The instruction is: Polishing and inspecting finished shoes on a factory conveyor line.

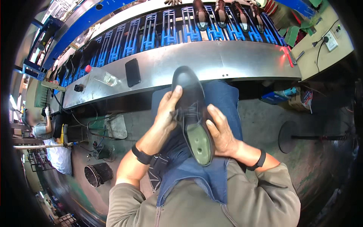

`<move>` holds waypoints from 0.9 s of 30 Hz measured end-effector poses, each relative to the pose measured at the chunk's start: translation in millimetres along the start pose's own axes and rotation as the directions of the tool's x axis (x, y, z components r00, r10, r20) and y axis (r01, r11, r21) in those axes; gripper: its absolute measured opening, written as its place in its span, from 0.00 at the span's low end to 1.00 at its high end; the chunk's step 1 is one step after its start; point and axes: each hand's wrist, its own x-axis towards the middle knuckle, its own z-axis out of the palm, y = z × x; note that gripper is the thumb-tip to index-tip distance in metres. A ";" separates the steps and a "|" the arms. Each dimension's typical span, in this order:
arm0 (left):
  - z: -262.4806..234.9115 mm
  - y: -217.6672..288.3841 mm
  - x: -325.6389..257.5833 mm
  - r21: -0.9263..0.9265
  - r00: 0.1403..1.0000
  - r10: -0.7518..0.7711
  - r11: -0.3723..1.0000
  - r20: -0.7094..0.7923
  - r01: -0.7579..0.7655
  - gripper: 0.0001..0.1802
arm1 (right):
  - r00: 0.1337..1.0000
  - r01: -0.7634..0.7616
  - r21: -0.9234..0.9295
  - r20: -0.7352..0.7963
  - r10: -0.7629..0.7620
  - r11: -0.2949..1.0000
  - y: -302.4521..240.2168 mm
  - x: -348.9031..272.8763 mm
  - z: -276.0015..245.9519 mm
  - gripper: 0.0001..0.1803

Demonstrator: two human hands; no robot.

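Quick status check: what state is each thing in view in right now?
Black shoe: held over the lap, toe pointing away, green last inside.
Left hand: gripping the shoe's left side.
Right hand: holding the shoe's right side.
Phone: flat on the metal shelf, screen dark.
Bottle: lying on its side, capped.

The black lace-up leather shoe [191,98] looks smooth with a soft sheen, and the olive-green last [199,143] inside it has a dull plastic look. At twelve o'clock the curved sheet-metal counter [227,60] is brushed and reflective; on it at ten o'clock lie a glossy black phone [132,72] and a clear plastic bottle [106,78]. The blue conveyor racks [170,30] look like painted metal. The blue apron [223,102] is matt denim-like cloth.
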 end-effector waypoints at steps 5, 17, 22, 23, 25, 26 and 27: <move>16.2 29.9 -45.4 -0.076 0.989 0.036 0.997 0.142 -0.026 0.26 | 0.896 0.410 0.167 -0.261 -0.361 0.897 5.2 103.0 -31.0 0.46; -20.6 -27.9 -23.1 0.331 0.859 0.446 0.794 0.252 -0.510 0.40 | 0.691 -0.664 0.639 0.328 0.645 0.387 107.8 58.0 70.3 0.47; -36.1 -28.8 -9.9 0.540 0.756 0.492 0.529 0.433 -0.654 0.36 | 0.629 -0.775 0.259 0.390 0.672 0.576 119.0 69.6 52.7 0.46; -33.7 -22.9 -10.0 0.564 0.698 0.508 0.417 0.505 -0.712 0.34 | 0.617 -0.785 0.257 0.397 0.679 0.563 124.0 67.1 52.4 0.46; -32.5 -26.9 -1.4 0.560 0.720 0.539 0.464 0.436 -0.686 0.31 | 0.756 -0.647 0.156 0.260 0.601 0.746 125.8 62.2 48.6 0.35; -29.6 -20.6 6.7 0.627 0.775 0.530 0.484 0.344 -0.610 0.32 | 0.731 -0.682 0.266 0.218 0.647 0.681 122.3 61.3 45.5 0.28; -29.1 -16.6 15.6 0.687 0.818 0.518 0.501 0.248 -0.526 0.32 | 0.696 -0.685 0.464 0.188 0.693 0.561 114.2 61.1 37.1 0.26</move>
